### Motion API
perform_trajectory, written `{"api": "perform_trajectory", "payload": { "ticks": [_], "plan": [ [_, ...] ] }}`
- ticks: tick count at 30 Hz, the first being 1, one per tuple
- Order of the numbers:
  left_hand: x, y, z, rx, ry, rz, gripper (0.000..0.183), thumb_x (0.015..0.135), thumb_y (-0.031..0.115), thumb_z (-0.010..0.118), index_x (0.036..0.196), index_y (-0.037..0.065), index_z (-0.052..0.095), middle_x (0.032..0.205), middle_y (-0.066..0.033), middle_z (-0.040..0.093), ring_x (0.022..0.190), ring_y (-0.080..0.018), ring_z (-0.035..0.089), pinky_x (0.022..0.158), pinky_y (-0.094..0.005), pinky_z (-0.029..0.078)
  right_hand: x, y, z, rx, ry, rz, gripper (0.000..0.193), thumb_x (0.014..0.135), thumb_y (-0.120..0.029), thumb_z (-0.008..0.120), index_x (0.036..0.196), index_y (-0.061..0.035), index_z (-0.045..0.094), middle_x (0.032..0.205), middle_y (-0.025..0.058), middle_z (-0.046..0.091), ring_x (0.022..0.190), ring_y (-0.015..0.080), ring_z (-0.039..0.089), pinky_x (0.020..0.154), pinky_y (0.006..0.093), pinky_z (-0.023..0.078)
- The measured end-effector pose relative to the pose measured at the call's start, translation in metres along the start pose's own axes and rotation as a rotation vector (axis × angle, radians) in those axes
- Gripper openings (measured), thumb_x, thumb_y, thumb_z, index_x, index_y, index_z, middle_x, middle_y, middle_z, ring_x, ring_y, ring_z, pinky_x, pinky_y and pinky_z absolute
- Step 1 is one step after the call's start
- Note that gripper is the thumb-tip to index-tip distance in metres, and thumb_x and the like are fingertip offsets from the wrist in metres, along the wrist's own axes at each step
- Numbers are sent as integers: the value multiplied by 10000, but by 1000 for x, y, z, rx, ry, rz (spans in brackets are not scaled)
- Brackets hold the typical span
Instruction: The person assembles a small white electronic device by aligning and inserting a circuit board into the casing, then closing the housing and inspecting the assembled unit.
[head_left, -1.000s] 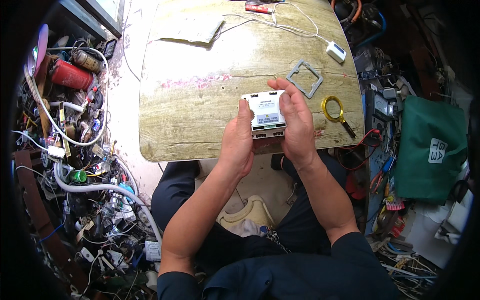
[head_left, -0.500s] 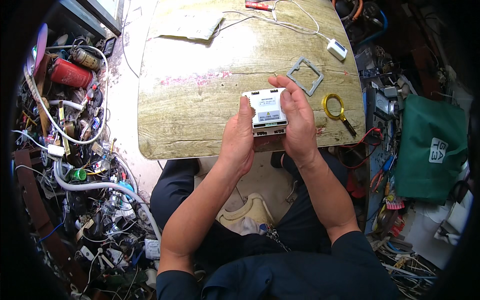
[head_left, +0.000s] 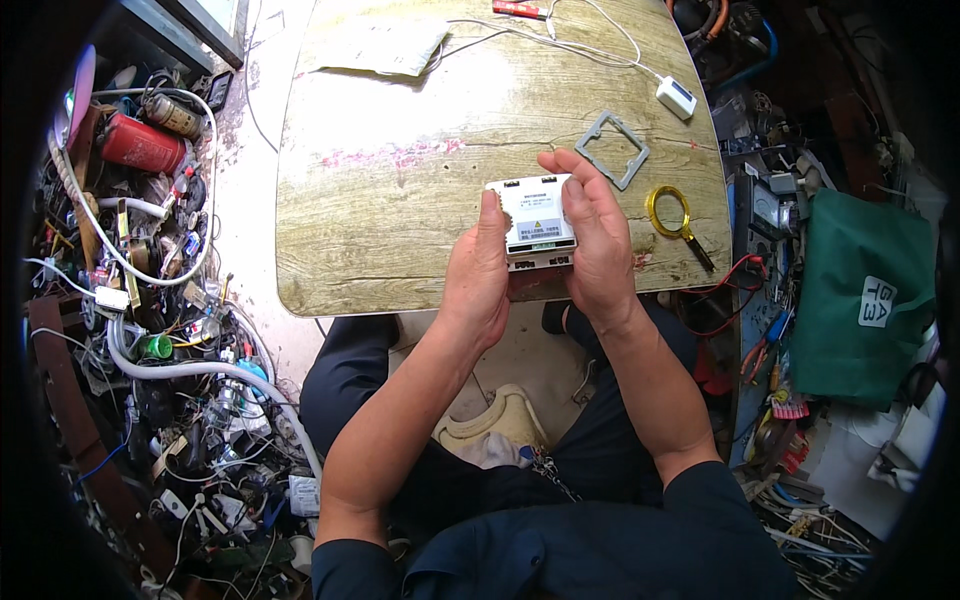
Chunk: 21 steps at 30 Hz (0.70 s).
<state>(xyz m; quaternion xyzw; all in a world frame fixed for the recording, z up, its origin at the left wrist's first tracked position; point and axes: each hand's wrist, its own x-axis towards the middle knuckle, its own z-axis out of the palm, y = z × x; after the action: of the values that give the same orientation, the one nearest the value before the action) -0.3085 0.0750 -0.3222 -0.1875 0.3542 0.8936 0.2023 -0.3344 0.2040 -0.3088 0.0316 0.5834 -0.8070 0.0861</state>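
A white square electrical module [head_left: 535, 213], like a wall-mounted control unit, is held above the near edge of the table. Its labelled back faces up, with dark slots at the edges and a green terminal strip on its near side. My left hand [head_left: 478, 277] grips the left side, thumb along the edge. On the opposite side my right hand [head_left: 600, 255] is closed round the module, thumb on its upper right corner and fingers past the far side. A grey square frame [head_left: 612, 150] lies on the table just beyond my right hand. The module's underside is hidden.
To the right lies a magnifying glass [head_left: 669, 211] with a yellow rim. A white plug-like box [head_left: 675, 98] on a cable and a pale packet [head_left: 385, 48] rest farther back on the table [head_left: 380, 230]. Piled parts and cables crowd the left; a green bag [head_left: 860, 300] stands right.
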Motion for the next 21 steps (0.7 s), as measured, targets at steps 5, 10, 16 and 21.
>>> {"api": "perform_trajectory", "payload": {
  "ticks": [5,10,16,21],
  "plan": [
    [0,0,-1,-3,-15,6,683,1092,596,333,1412,10,477,1274,-148,645,1132,-245,692,914,-431,628,0,1,-3,-22,-37,5,494,1109,-340,489,1457,8,451,1369,85,580,1139,125,615,985,294,520],
    [1,-2,-2,1,-9,8,672,1092,592,339,1409,18,486,1260,-144,654,1110,-246,700,893,-432,633,0,2,-6,-22,-45,14,492,1112,-343,480,1457,7,454,1354,85,590,1137,123,613,975,293,520],
    [0,-1,1,-9,13,-5,668,1091,593,344,1400,23,507,1264,-142,658,1105,-256,703,888,-443,633,1,5,-7,-4,-47,15,487,1112,-345,477,1449,7,464,1310,88,604,1106,122,625,952,286,527],
    [0,-1,1,-10,4,3,676,1092,593,343,1403,15,506,1273,-143,656,1113,-257,701,898,-441,629,1,3,-9,-19,-54,22,488,1114,-347,473,1446,10,466,1302,90,607,1097,122,629,950,286,531]
  ]
}}
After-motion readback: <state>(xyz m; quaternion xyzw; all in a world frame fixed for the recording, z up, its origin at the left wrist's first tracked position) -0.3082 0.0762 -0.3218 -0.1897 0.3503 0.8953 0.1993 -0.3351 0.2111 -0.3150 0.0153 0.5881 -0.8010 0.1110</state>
